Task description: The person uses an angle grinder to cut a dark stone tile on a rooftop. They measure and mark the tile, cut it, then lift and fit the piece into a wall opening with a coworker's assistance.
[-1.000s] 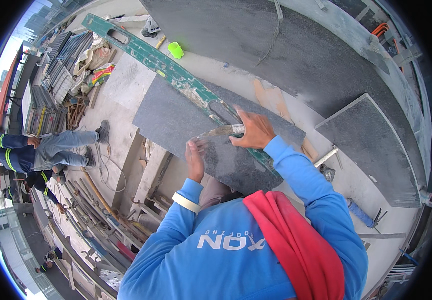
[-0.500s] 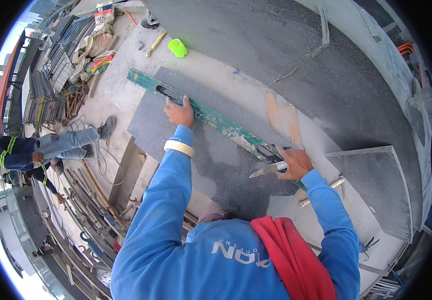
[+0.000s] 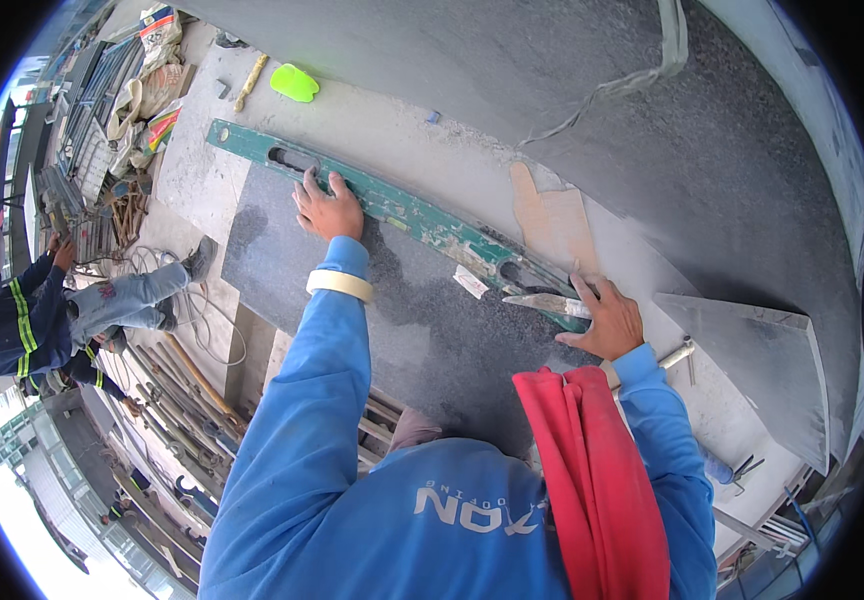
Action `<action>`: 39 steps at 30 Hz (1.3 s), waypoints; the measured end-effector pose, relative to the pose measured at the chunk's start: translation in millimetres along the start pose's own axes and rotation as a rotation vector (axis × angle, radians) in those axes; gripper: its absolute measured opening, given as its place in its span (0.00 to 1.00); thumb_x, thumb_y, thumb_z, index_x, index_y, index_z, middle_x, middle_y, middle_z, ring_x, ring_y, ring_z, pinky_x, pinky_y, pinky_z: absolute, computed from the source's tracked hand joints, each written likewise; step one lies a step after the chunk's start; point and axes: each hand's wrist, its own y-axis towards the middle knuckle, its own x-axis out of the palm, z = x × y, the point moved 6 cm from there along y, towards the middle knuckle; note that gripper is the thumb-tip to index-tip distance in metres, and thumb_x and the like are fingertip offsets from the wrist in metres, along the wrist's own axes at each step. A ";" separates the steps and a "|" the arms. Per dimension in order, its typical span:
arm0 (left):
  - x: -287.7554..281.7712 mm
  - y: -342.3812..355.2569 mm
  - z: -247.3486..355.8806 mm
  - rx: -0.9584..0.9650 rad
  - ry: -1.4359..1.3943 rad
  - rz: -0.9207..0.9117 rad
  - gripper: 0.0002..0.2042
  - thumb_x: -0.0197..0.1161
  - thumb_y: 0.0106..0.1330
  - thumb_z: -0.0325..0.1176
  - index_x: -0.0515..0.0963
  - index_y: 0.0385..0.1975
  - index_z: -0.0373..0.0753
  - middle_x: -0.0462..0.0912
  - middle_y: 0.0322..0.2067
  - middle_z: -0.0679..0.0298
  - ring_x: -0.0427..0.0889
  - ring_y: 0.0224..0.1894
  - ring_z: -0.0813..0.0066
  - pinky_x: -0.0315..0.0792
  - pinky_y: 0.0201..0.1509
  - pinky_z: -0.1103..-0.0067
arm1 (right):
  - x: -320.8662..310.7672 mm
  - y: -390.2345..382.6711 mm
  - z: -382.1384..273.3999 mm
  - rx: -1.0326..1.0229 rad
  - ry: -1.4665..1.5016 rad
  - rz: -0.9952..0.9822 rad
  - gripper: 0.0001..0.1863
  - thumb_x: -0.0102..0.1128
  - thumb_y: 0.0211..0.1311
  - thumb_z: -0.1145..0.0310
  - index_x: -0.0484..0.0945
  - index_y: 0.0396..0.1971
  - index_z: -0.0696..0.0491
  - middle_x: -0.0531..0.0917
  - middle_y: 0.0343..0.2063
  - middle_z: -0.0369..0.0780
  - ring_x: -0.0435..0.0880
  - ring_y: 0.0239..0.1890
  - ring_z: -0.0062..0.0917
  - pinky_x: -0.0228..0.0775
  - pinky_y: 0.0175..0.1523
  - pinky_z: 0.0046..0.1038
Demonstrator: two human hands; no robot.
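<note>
A long, scuffed green spirit level point(image 3: 422, 228) lies diagonally along the far edge of a dark grey stone slab point(image 3: 422, 340). My left hand point(image 3: 330, 208) is open, its spread fingertips touching the level's near edge beside the left slot. At the level's right end is my right hand point(image 3: 607, 322), with a pointed, knife-like tool point(image 3: 547, 303) between thumb and fingers. The tool's tip points left over the slab; part of its handle is hidden by the hand. A small white label point(image 3: 470, 281) sits on the slab just beside the level.
A large grey slab point(image 3: 712, 150) stands beyond, with a smaller one point(image 3: 752, 360) at the right. Cardboard point(image 3: 557, 215), a bright green object point(image 3: 295, 83) and a caulking gun point(image 3: 727, 468) lie around. At left are a co-worker point(image 3: 27, 320), pipes point(image 3: 187, 400) and sacks point(image 3: 159, 40).
The level has moved away from me toward the slab's far edge, uncovering the white label. My left hand's grip has loosened, its fingers spreading. The co-worker has raised a hand.
</note>
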 end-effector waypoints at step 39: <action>2.8 -1.6 15.9 -0.207 -0.020 0.052 0.27 0.56 0.72 0.54 0.71 0.66 0.49 0.63 0.74 0.56 0.52 0.79 0.56 0.35 0.81 0.48 | -4.9 -82.9 75.5 -0.007 -0.021 0.146 0.46 0.84 0.31 0.52 0.80 0.56 0.59 0.84 0.37 0.44 0.80 0.40 0.40 0.78 0.41 0.39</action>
